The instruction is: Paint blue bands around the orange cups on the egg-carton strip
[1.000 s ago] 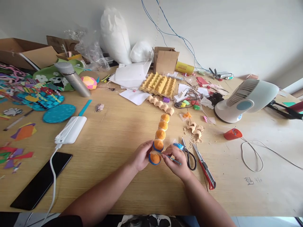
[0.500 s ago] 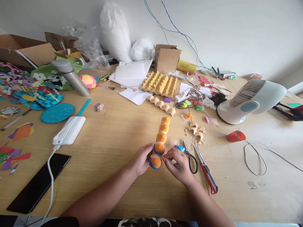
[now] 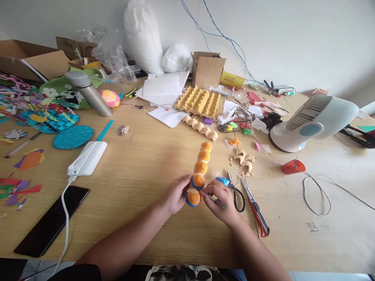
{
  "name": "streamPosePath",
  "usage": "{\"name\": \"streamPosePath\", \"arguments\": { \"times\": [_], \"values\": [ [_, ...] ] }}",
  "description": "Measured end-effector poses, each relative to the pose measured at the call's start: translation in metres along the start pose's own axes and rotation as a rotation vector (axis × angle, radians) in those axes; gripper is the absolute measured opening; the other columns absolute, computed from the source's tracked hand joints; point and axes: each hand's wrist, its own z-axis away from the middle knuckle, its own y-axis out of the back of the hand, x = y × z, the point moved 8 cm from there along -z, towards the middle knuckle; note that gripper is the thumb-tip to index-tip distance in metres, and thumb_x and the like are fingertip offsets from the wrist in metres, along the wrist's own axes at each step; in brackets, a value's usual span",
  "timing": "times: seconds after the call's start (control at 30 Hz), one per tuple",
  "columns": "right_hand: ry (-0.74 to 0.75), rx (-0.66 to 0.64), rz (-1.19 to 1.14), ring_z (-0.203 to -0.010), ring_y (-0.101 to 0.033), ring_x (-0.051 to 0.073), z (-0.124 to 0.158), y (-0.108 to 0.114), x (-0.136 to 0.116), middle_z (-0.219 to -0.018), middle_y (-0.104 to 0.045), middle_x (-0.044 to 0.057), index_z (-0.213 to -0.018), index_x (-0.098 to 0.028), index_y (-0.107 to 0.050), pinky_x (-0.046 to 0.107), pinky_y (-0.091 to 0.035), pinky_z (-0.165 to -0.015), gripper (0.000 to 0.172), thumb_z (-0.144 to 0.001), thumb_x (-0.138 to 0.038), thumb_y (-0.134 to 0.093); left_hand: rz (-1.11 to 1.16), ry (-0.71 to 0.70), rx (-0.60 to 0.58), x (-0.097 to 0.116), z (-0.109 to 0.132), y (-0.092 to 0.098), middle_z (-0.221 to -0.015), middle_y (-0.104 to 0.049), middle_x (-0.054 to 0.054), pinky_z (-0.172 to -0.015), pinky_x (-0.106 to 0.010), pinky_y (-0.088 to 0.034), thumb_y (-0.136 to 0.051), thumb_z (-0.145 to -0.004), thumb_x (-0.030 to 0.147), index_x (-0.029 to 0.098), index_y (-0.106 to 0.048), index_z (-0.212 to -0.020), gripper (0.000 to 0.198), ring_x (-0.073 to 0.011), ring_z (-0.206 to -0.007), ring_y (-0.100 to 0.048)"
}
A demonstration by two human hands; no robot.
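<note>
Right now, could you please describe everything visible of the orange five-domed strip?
The orange five-domed strip is a row of rounded, matte domes, perhaps clay-covered, running front to back over the wooden table. Blue edging shows partly around the two nearest domes; the others show pale bases. Whether it touches the table is unclear. The left hand holds its near part; a thin blue rod in the right hand points between the two nearest.

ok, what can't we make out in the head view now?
Head view: tip of the thin tool in the right hand: too small.
Head view: part of the blue packet: behind the right hand.
Head view: left end of the large carton: cut by left edge.
Head view: handwriting: too small.
</note>
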Motion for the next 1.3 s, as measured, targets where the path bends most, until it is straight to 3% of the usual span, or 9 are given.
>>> {"name": "streamPosePath", "arguments": {
  "times": [0.17, 0.47, 0.83, 0.97, 1.17, 1.3],
  "values": [
    [0.03, -0.014, 0.004, -0.073, -0.068, 0.02, -0.002, 0.002, -0.006, -0.086, -0.075, 0.005, -0.102, -0.029, -0.074, 0.034, -0.051, -0.064, 0.014, -0.098, -0.016, -0.071, -0.013, -0.01, 0.001, 0.003, 0.002, -0.002, -0.088, -0.079, -0.006, -0.073, -0.029, -0.055, -0.093, -0.078, 0.052, 0.014, -0.081, -0.088, 0.04, -0.0171, -0.08, -0.068],
    [0.068, -0.075, 0.041, -0.07, -0.064, 0.019, -0.007, 0.004, -0.019, -0.082, -0.071, 0.004, -0.097, -0.028, -0.071, 0.034, -0.049, -0.065, 0.01, -0.102, -0.021, -0.067, -0.097, -0.057, 0.008, 0.011, 0.012, -0.005, -0.086, -0.078, -0.006, -0.072, -0.028, -0.051, -0.088, -0.084, 0.049, 0.014, -0.081, -0.089, 0.036, -0.0178, -0.079, -0.068],
    [0.115, -0.229, 0.198, -0.073, -0.06, 0.02, -0.007, -0.012, -0.035, -0.08, -0.07, 0.005, -0.09, -0.026, -0.069, 0.035, -0.044, -0.069, 0.018, -0.106, -0.023, -0.06, -0.063, 0.017, 0.069, 0.01, 0.025, 0.001, -0.087, -0.079, -0.007, -0.069, -0.027, -0.052, -0.093, -0.08, 0.043, 0.012, -0.081, -0.089, 0.035, -0.0163, -0.077, -0.068],
    [0.06, -0.167, 0.108, -0.071, -0.061, 0.019, -0.009, -0.01, -0.034, -0.078, -0.069, 0.003, -0.09, -0.026, -0.07, 0.033, -0.045, -0.065, 0.015, -0.104, -0.024, -0.065, -0.037, 0.02, 0.06, 0.009, 0.023, 0.004, -0.089, -0.08, -0.007, -0.071, -0.027, -0.055, -0.09, -0.082, 0.039, 0.012, -0.08, -0.089, 0.029, -0.0167, -0.079, -0.07],
    [0.04, 0.088, -0.039, -0.068, -0.066, 0.018, -0.004, 0.017, -0.042, -0.077, -0.073, 0.001, -0.089, -0.027, -0.069, 0.033, -0.052, -0.064, 0.014, -0.1, -0.018, -0.071, 0.066, 0.118, 0.0, 0.006, 0.027, -0.003, -0.092, -0.08, -0.006, -0.077, -0.028, -0.061, -0.074, -0.097, 0.031, 0.016, -0.08, -0.09, 0.018, -0.0169, -0.083, -0.072],
    [0.116, 0.079, -0.046, -0.067, -0.066, 0.016, 0.001, 0.018, -0.048, -0.076, -0.072, 0.001, -0.091, -0.024, -0.069, 0.031, -0.053, -0.061, 0.015, -0.098, -0.011, -0.072, 0.108, 0.206, -0.015, 0.005, 0.03, -0.006, -0.087, -0.079, -0.006, -0.07, -0.025, -0.06, -0.066, -0.103, 0.029, 0.016, -0.08, -0.09, 0.023, -0.0157, -0.077, -0.072]
  ]
}}
